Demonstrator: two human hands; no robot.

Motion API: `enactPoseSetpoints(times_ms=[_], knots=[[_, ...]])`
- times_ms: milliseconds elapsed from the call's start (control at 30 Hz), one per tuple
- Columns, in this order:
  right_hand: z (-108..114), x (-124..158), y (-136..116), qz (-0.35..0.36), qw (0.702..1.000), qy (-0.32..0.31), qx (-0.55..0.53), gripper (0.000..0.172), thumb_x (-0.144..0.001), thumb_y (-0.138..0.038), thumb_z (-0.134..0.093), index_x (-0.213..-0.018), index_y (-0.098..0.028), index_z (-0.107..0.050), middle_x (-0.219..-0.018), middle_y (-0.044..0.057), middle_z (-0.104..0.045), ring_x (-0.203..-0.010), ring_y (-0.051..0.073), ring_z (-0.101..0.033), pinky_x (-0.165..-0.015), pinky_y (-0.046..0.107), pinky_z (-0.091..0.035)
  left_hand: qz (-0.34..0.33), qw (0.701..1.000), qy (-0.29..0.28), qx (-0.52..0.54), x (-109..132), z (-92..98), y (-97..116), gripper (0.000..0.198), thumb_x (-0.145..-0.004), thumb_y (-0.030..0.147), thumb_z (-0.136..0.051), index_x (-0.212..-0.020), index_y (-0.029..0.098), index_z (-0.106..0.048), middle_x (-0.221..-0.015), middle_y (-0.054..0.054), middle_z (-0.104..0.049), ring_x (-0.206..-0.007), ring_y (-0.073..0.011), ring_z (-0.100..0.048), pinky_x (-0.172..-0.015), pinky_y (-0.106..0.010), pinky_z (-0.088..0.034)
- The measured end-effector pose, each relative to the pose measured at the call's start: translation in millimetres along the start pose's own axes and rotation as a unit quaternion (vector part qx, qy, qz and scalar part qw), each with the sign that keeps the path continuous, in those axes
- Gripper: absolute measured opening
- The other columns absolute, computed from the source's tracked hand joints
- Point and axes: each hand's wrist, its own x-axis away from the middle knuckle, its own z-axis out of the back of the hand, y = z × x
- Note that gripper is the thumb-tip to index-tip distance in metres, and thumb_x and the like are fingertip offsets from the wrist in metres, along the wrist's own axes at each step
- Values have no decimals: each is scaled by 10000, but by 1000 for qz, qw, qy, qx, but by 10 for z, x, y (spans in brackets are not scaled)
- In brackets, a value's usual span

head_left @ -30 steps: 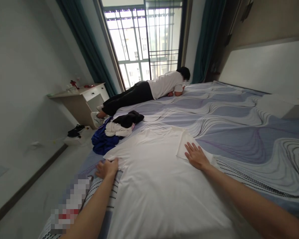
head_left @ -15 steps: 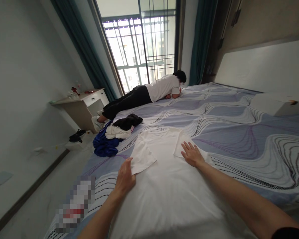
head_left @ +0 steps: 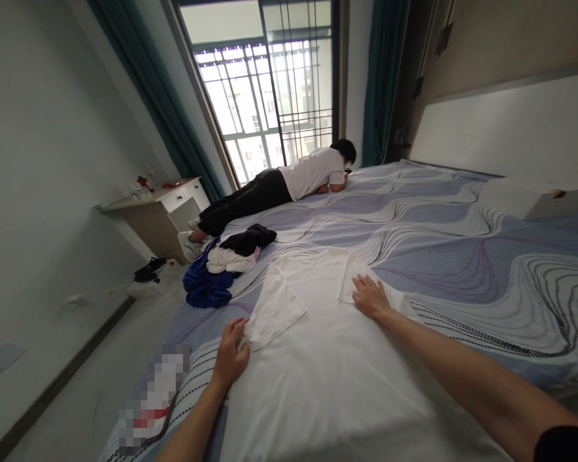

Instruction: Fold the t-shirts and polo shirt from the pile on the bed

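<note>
A white T-shirt (head_left: 327, 346) lies spread on the patterned bed, its neckline away from me and both short sleeves folded inward over the body. My right hand (head_left: 370, 296) rests flat on the right sleeve, fingers stretched out and palm down. At the outer edge of the left sleeve (head_left: 277, 314) is my left hand (head_left: 231, 353). Its fingers are slightly bent, with the thumb apart from them, and the fingertips are at the cloth's edge. The shirt's lower end runs out of the bottom of the view.
A heap of blue, white and black clothes (head_left: 221, 269) lies beyond the left sleeve. Another person (head_left: 313, 173) lies across the far side of the bed. A white box (head_left: 525, 196) sits at the right. A small desk (head_left: 154, 199) stands by the left wall.
My left hand has shifted left and slightly toward me, and the left sleeve's edge now reaches farther out. My right hand stays on the right sleeve. The view has tilted slightly.
</note>
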Motion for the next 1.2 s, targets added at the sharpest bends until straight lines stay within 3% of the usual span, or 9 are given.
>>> enactPoseSetpoints(times_ms=[67, 167, 267, 400, 567, 767, 900, 1000, 1200], knots=[[14, -88, -265, -28, 998, 8, -51, 456, -856, -187, -499, -1290, -157, -635, -1411, 146, -555, -1331, 288, -461, -1145, 422, -256, 11, 1000, 7, 2, -16, -33, -5, 443, -767, 187, -504, -1191, 194, -633, -1148, -96, -613, -1092, -243, -603, -975, -398, -504], [-44, -334, -806, 2, 996, -16, -91, 385, -882, -190, -473, -1193, -217, -698, -1208, 63, -701, -1143, 192, -618, -1015, 258, -400, 51, 998, 19, -12, -10, -72, -30, 310, -846, 252, -483, -1106, 188, -638, -988, -79, -652, -905, -226, -634, -857, -382, -522], [-203, -648, -1397, 17, 992, -52, -115, 353, -907, -296, -515, -1212, -236, -682, -1121, 26, -737, -1054, 157, -662, -907, 205, -456, 94, 995, 18, -42, 13, -91, -71, 213, -865, 282, -478, -999, 198, -621, -847, -48, -653, -756, -214, -613, -754, -359, -496], [-429, -1044, -2034, -9, 987, -118, -108, 415, -771, -481, -722, -1032, -159, -733, -1020, 128, -749, -947, 240, -700, -759, 260, -508, 100, 992, 13, -73, 25, -97, -91, 116, -868, 278, -486, -909, 221, -578, -833, -32, -643, -748, -209, -607, -712, -329, -458], [-585, -1439, -2475, 16, 981, -172, -92, 238, -723, -329, -801, -872, -159, -727, -943, 121, -744, -897, 237, -704, -741, 259, -513, 117, 988, 14, -96, 34, -120, -87, 63, -897, 253, -468, -852, 236, -508, -802, -17, -622, -703, -202, -577, -678, -314, -420], [-639, -1628, -2534, 38, 964, -233, -119, 248, -831, -399, -720, -820, -153, -689, -631, 26, -662, -544, 132, -627, -552, 212, -506, 115, 988, 37, -94, 51, -153, -92, 77, -891, 184, -457, -914, 234, -510, -854, -28, -605, -775, -205, -588, -739, -314, -436], [-532, -1566, -2373, 27, 941, -318, -114, 340, -705, -415, -827, -719, -118, -662, -529, 26, -616, -477, 131, -588, -474, 218, -489, 90, 991, 31, -91, 49, -162, -104, 156, -883, 161, -453, -986, 233, -546, -914, -37, -616, -826, -206, -596, -784, -316, -446], [-412, -1465, -2219, 28, 922, -369, -111, 321, -586, -305, -900, -632, -123, -640, -535, 46, -641, -478, 142, -600, -463, 221, -482, 88, 989, 50, -108, 39, -163, -116, 144, -873, 155, -453, -949, 223, -553, -875, -41, -611, -805, -218, -589, -780, -331, -446], [-357, -1276, -2081, 41, 940, -307, -140, 245, -676, -295, -838, -633, -158, -640, -527, -4, -621, -484, 102, -571, -517, 199, -469, 67, 985, 70, -144, 21, -140, -96, 140, -868, 176, -466, -949, 218, -573, -859, -54, -591, -846, -240, -570, -816, -355, -455]])
